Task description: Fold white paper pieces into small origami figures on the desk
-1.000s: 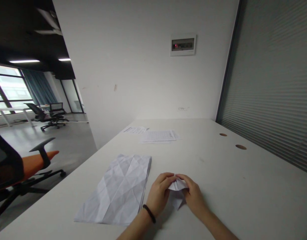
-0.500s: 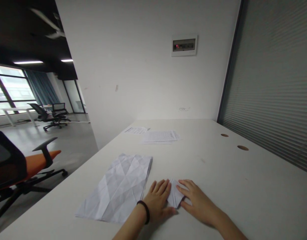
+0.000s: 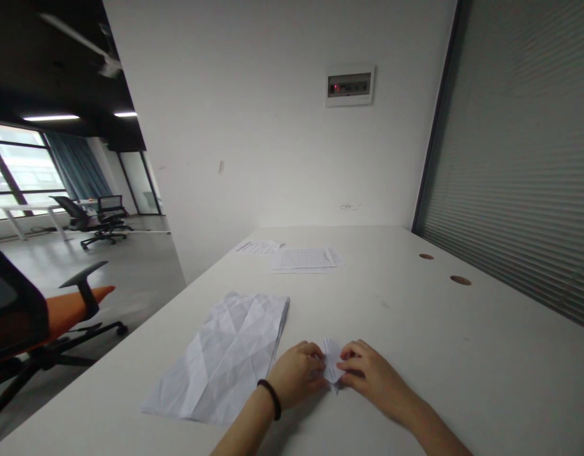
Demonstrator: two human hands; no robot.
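A small folded piece of white paper (image 3: 330,364) sits on the white table (image 3: 415,316) near its front edge. My left hand (image 3: 296,373), with a black band at the wrist, curls its fingers onto the paper's left side. My right hand (image 3: 370,377) pinches the paper's right side with thumb and fingers. Both hands rest low on the table, and the paper's lower part is hidden between them.
A stack of creased white sheets (image 3: 225,358) lies just left of my hands. Printed pages (image 3: 304,258) lie farther back. Two round cable holes (image 3: 460,279) mark the table's right side. An orange and black office chair (image 3: 30,316) stands to the left.
Half a second ago both hands lay flat, pressing the folded paper down. Now the fingers have curled in and grip its two sides.
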